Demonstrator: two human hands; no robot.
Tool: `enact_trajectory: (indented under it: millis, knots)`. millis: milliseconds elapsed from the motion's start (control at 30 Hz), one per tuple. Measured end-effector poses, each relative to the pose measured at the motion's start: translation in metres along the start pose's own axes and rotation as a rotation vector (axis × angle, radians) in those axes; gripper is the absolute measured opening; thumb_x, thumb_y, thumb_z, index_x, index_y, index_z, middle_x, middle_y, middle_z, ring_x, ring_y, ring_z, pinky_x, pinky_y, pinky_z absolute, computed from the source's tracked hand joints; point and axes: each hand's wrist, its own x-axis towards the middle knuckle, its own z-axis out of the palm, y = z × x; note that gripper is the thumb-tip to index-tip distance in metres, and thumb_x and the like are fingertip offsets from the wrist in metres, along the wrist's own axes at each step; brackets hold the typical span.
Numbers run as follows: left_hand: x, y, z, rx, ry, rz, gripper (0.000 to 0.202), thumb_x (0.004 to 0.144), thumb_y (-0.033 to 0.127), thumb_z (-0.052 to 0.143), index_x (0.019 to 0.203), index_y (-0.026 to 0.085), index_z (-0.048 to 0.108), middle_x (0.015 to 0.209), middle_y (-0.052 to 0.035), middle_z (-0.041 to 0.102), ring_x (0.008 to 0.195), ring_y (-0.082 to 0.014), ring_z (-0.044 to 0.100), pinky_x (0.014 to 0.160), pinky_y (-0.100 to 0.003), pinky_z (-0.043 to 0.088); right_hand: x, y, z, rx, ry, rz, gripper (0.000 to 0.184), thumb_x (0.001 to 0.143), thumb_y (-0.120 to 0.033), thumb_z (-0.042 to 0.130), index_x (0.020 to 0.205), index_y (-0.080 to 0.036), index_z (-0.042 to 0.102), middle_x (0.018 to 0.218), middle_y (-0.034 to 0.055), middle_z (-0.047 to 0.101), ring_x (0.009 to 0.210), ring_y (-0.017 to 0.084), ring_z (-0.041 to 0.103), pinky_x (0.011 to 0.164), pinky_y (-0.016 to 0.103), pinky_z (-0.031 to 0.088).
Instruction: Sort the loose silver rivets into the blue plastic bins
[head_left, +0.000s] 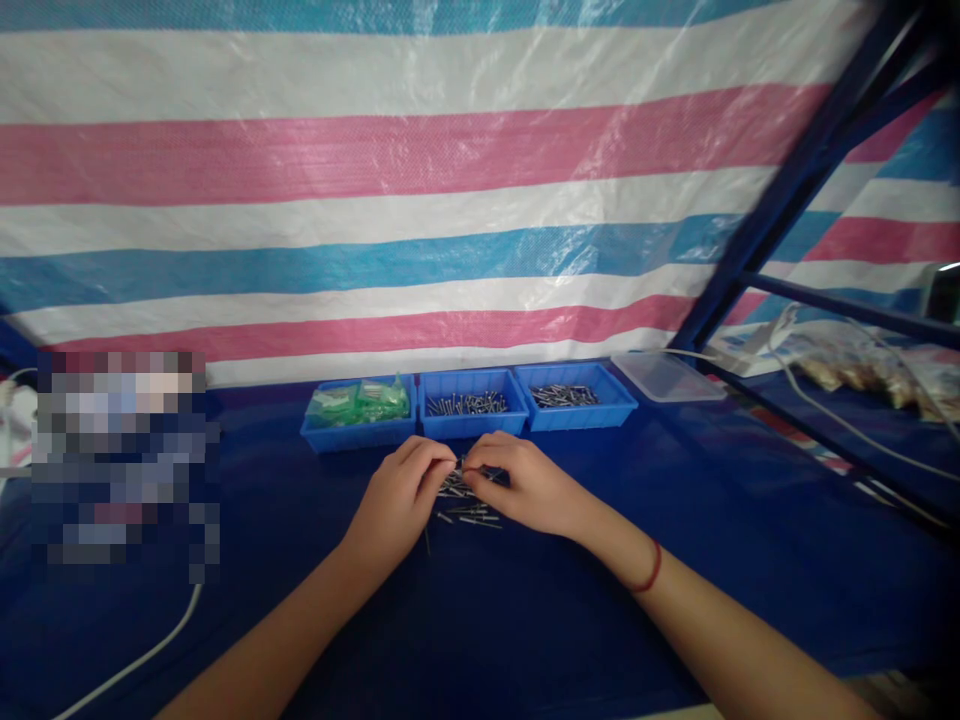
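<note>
You can pass your hands over the bare surface to the right and nearer you, but straight ahead three blue bins stand in the way, backed by the striped sheet, and a blue post slants up at far right.

From one head-worn camera we look forward and down over our forearms onto the surface, near yet wide, with our fingers toward six o'clock from centre, the striped sheet toward twelve.
</note>
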Motion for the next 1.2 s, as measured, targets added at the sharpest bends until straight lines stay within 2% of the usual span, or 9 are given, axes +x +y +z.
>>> enact_trajectory:
  millis: [67, 200, 367, 500, 767, 1200]
  knots:
    - [-0.0002, 0.0018, 0.0003, -0.098, 0.067, -0.030, 0.010, 0.090, 0.021, 0.050, 0.097, 0.021, 0.057, 0.092, -0.0015, 0.063, 0.086, -0.0150, 0.060, 0.079, -0.027, 0.046, 0.0002, -0.0006, 0.0013, 0.048, -0.007, 0.007, 0.014, 0.085, -0.015, 0.053, 0.075, -0.018, 0.063, 0.076, 0.0026, 0.064, 0.073, 0.015, 0.057, 0.072, 0.029, 0.043]
    - [-0.0009, 0.0031, 0.0026, -0.243, 0.090, -0.102, 0.029, 0.085, 0.024, 0.057, 0.114, 0.023, 0.051, 0.087, 0.0010, 0.065, 0.079, -0.0135, 0.063, 0.078, -0.026, 0.049, 0.0003, -0.0014, 0.0035, 0.138, 0.021, 0.028, 0.013, 0.086, -0.017, 0.053, 0.075, -0.018, 0.061, 0.073, 0.0012, 0.061, 0.069, 0.013, 0.055, 0.066, 0.026, 0.042]
    - [-0.0008, 0.0027, 0.0034, -0.260, 0.084, -0.155, 0.016, 0.086, 0.030, 0.056, 0.098, 0.020, 0.060, 0.086, -0.0017, 0.067, 0.077, -0.0145, 0.063, 0.073, -0.026, 0.050, 0.0011, -0.0033, 0.0011, 0.168, 0.070, 0.051, 0.014, 0.087, -0.021, 0.053, 0.077, -0.018, 0.062, 0.075, 0.0014, 0.060, 0.069, 0.012, 0.054, 0.063, 0.025, 0.042]
    - [-0.0008, 0.0030, 0.0023, -0.224, 0.072, -0.141, 0.016, 0.088, 0.031, 0.052, 0.087, 0.019, 0.063, 0.081, -0.0015, 0.065, 0.074, -0.0141, 0.061, 0.068, -0.024, 0.048, 0.0011, -0.0035, 0.0001, 0.196, 0.076, 0.060, 0.013, 0.087, -0.020, 0.053, 0.078, -0.018, 0.062, 0.075, 0.0012, 0.060, 0.068, 0.012, 0.054, 0.063, 0.025, 0.043]
    - [-0.0009, 0.0049, 0.0007, -0.220, 0.070, -0.119, 0.014, 0.088, 0.028, 0.052, 0.085, 0.019, 0.062, 0.081, -0.0011, 0.063, 0.074, -0.0135, 0.059, 0.067, -0.024, 0.046, 0.0003, -0.0024, 0.0027, 0.222, 0.047, 0.045, 0.012, 0.086, -0.018, 0.053, 0.082, -0.018, 0.064, 0.075, 0.0012, 0.059, 0.070, 0.012, 0.054, 0.064, 0.024, 0.043]
    - [-0.0004, 0.0057, 0.0006, -0.222, 0.069, -0.112, 0.015, 0.089, 0.027, 0.050, 0.089, 0.018, 0.063, 0.083, -0.0018, 0.063, 0.076, -0.0136, 0.058, 0.070, -0.024, 0.045, 0.0011, -0.0002, 0.0057, 0.217, 0.133, 0.086, 0.007, 0.082, -0.017, 0.057, 0.080, -0.019, 0.064, 0.074, 0.0011, 0.060, 0.068, 0.012, 0.055, 0.062, 0.024, 0.043]
